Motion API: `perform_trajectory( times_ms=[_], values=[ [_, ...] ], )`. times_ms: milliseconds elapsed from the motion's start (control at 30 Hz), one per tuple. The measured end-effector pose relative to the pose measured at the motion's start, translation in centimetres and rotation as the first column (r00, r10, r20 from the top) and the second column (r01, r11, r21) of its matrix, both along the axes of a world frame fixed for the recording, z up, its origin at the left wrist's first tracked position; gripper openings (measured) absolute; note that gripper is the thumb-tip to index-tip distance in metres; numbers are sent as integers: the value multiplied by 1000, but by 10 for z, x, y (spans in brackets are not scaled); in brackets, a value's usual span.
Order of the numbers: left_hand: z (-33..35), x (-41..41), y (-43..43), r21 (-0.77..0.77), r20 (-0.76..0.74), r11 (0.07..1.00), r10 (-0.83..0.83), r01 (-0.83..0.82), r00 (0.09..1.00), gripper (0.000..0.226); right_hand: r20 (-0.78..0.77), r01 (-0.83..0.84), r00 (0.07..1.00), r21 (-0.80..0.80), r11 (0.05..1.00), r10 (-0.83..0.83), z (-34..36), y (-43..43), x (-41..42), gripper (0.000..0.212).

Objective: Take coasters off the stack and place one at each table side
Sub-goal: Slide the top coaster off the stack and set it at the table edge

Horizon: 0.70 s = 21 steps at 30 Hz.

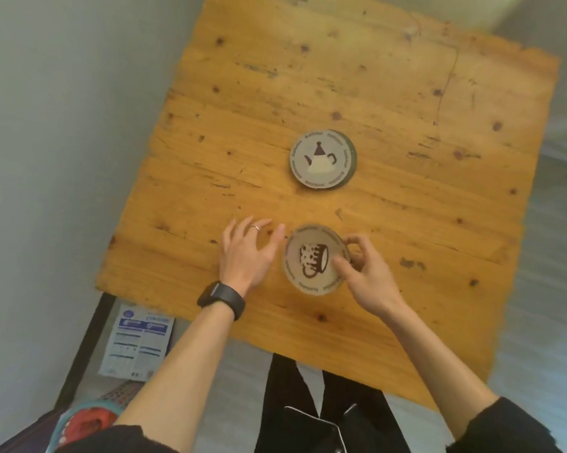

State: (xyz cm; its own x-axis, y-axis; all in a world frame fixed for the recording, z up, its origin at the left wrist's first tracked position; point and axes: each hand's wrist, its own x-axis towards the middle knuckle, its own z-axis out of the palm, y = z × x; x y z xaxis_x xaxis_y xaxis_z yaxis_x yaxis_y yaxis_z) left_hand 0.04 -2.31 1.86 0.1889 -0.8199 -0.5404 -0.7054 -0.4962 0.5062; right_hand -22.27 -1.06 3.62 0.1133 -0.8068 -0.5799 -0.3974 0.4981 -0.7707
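A stack of round coasters (322,160), its top one printed with a teapot, lies near the middle of the wooden table (406,93). Closer to me, a single coaster with a cup print (311,256) is pinched at its right edge by my right hand (364,273), thumb on top and fingers under the rim. It sits at or just above the tabletop near the front side. My left hand (246,250) hovers just left of this coaster, fingers spread, holding nothing.
The table's front edge runs diagonally just below my wrists. A printed paper sheet (138,341) lies on the floor at the left, beside a dark table leg (86,348). Pale floor surrounds the table.
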Motion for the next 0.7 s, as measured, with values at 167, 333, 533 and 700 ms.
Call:
perform_trajectory(
  times_ms=[167, 333, 533, 700],
  values=[
    [4, -18, 21, 212, -513, 962, -42, 174, 857, 37, 128, 56, 989, 108, 993, -69, -11, 48, 6, 23],
    [-11, -3, 47, 248, -558, 962, 239, -116, 795, 26, -22, 280, 960, 174, 944, -280, -29, 81, 22, 23],
    [-25, 13, 73, 211, -399, 963, 244, -171, 884, 13, -248, 395, 887, -30, 918, -390, -44, 106, 44, 23],
    [-27, 11, 83, 112, -192, 993, 53, -31, 980, 8, -277, 395, 868, -120, 911, -412, -51, 115, 51, 17]
  ],
)
